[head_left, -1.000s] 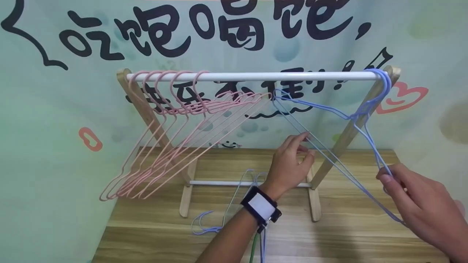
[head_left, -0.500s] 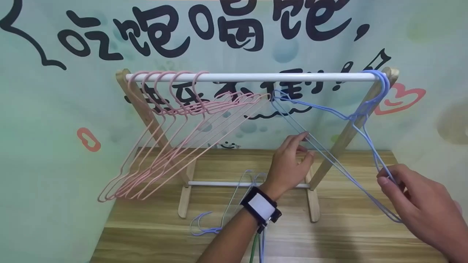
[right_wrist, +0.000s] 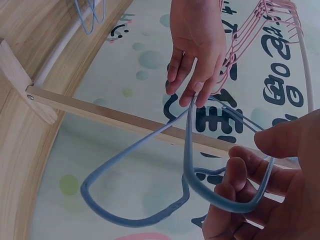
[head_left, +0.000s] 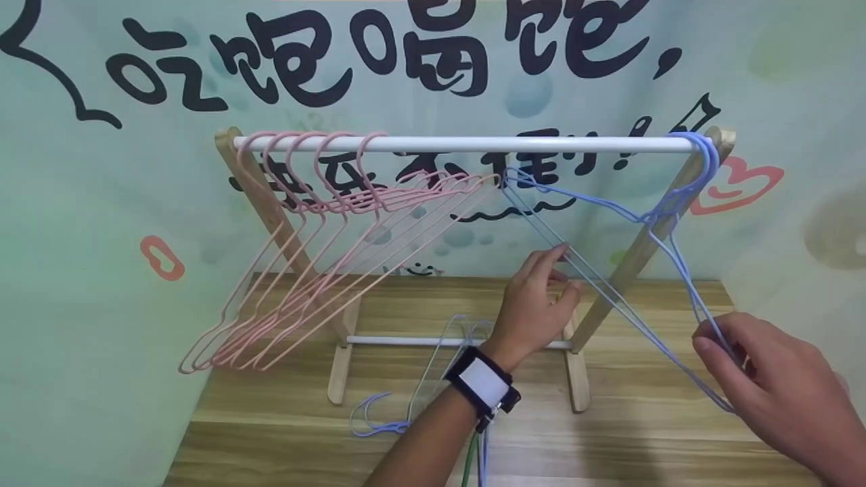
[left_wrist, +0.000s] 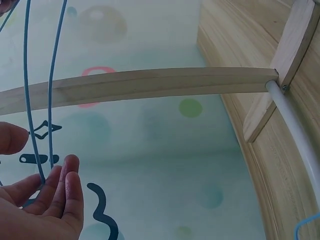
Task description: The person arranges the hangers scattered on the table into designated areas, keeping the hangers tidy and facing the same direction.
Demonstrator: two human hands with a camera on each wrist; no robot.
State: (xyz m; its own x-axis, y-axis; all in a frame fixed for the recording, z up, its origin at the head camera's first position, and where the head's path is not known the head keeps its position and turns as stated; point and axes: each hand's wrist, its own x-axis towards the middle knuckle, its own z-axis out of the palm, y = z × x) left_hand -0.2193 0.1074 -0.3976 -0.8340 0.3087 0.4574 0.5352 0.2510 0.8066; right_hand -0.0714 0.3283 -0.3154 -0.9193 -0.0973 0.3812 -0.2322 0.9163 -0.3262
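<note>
Two blue hangers [head_left: 676, 197] hang by their hooks from the white rail [head_left: 440, 143], close against the right wooden post [head_left: 624, 264]; their wire frames slant down towards the person, one end far back, the other near; the right hand [head_left: 785, 385] has its fingers curled round the near end of one of them, thumb set against the wire; the other hanger's near end (plain in the right wrist view) hangs free just beside that grip; the left hand [head_left: 531, 308] is extended under the rail, fingers mostly straight and spread from the thumb, fingertips touching the long lower wires of the blue hangers without closing on them; a black strap with a white face [head_left: 482, 380] circles the left wrist.

Five pink hangers [head_left: 355, 201] hang at the left end of the rail, their far ends reaching close to those of the blue ones; on the wooden table [head_left: 270, 419] lie more blue and green hangers [head_left: 389, 427] (partly hidden by the left forearm); behind the rack stands a pale backdrop [head_left: 88, 284] with large black characters.
</note>
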